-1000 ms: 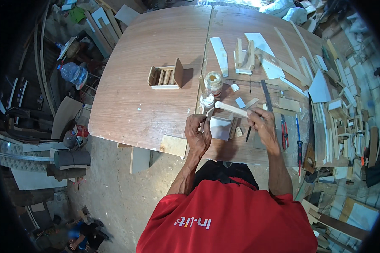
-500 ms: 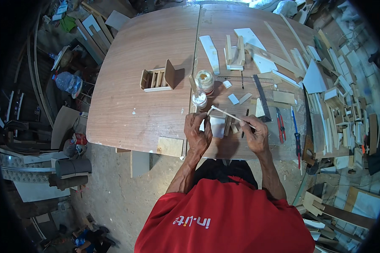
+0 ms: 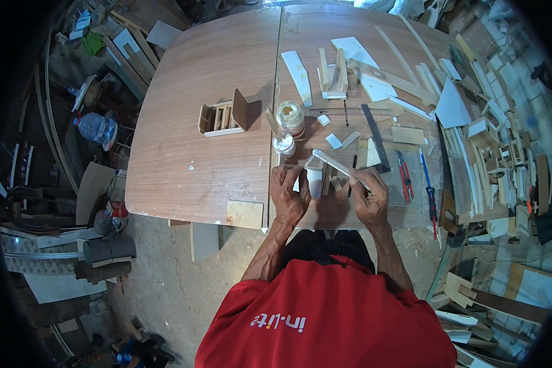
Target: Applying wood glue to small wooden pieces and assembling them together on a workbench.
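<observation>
My left hand (image 3: 290, 195) is closed at the table's near edge, pinching a small thin wooden piece (image 3: 309, 162) that pokes out past the fingertips. From the right, my right hand (image 3: 370, 197) grips a flat wooden stick (image 3: 330, 161) between thumb and fingers. The stick's pale, whitish far end lies close to the wooden piece; whether they touch I cannot tell. Beyond my left hand stands a small open container of white paste (image 3: 284, 145), with a larger whitish jar (image 3: 290, 120) just behind it. Under the stick, a white block (image 3: 314, 183) and short wood strips (image 3: 327, 179) lie on the tabletop.
A small wooden box (image 3: 223, 118) with slats inside sits on the table's left half. A dark metal square (image 3: 375, 138), red pliers-like tool (image 3: 405, 178) and blue screwdriver-like tool (image 3: 430, 196) lie right. Wood offcuts (image 3: 484, 153) crowd the far right side.
The right hand's stick has turned and its broad face now shows, where a white blob sat on its tip before. The left hand keeps its pinch. The whole view has shifted slightly.
</observation>
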